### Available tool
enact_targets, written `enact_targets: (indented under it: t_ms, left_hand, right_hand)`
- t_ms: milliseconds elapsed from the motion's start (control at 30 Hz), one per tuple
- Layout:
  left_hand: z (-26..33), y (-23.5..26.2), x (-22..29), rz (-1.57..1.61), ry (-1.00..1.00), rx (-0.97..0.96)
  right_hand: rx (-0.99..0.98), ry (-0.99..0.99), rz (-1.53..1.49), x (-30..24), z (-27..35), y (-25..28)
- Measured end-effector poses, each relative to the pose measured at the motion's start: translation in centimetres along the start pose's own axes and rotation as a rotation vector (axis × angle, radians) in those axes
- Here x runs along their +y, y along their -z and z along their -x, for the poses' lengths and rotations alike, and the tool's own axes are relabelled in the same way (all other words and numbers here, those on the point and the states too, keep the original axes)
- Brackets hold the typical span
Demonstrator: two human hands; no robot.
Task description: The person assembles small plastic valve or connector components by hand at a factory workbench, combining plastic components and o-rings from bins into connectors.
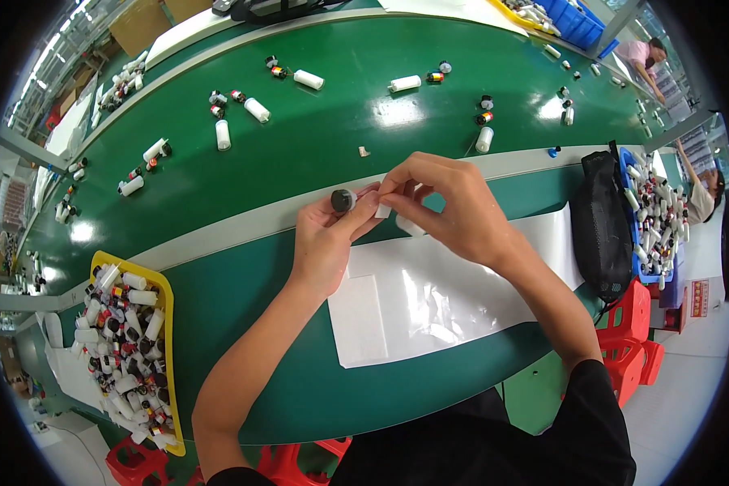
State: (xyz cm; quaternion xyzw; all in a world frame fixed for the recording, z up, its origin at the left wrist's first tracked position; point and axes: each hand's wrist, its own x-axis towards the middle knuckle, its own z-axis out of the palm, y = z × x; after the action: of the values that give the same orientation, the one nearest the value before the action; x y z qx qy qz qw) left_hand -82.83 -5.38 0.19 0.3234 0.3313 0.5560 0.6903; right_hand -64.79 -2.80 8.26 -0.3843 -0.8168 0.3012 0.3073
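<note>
We find the work piece at the centre of the frame, just above the white sheet: a small black round part (343, 199) with a pinkish stub beside it, pinched at the fingertips of the left hand (326, 243). The right hand (454, 206) meets it from the right, its thumb and forefinger closed on a small white piece (383, 211) that touches or nearly touches the black part. Both grips are narrow fingertip pinches, each holding its own piece.

We judge the parts light, rigid and smooth plastic, small enough to slip or roll if released. The sound hold is across the black part's rim and on the white piece's sides, with light pressure only.

Beneath the hands lies a white sheet (462, 283) on the green bench (324, 146), with a clear glossy film or bag over its middle. At the lower left of the frame a yellow tray (168, 324) is heaped with white cylinders and small black and red parts. Loose white cylinders (309, 79) and small caps lie scattered across the upper bench. At the right edge a black mesh bag (603, 227) rests against a blue bin (630, 174) filled with similar white parts. Below it stand red stools (632, 324), and a small red sign (699, 297) sits at the far right. Another blue bin (575, 20) is at the upper right, near another person's sleeve.
</note>
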Motion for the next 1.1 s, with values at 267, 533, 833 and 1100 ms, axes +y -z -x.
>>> enact_targets:
  t_ms: [267,533,833,1100]
  left_hand:
    - [0.1,-0.2,-0.4,0.025,-0.028,-0.003]
    - [1.3,-0.3,0.3,-0.424,-0.331,-0.122]
    - [1.6,-5.1,2.0,-0.854,-0.352,-0.160]
    - [1.4,-3.9,2.0,-1.488,-0.448,-0.664]
  right_hand:
    - [0.087,-0.069,-0.113,0.6,0.8,-0.7]
    - [-0.317,-0.433,-0.704,1.4,2.5,1.6]
    - [-0.174,-0.289,-0.515,3.7,5.2,11.7]
    - [0.645,-0.634,1.012,24.5,3.8,34.8]
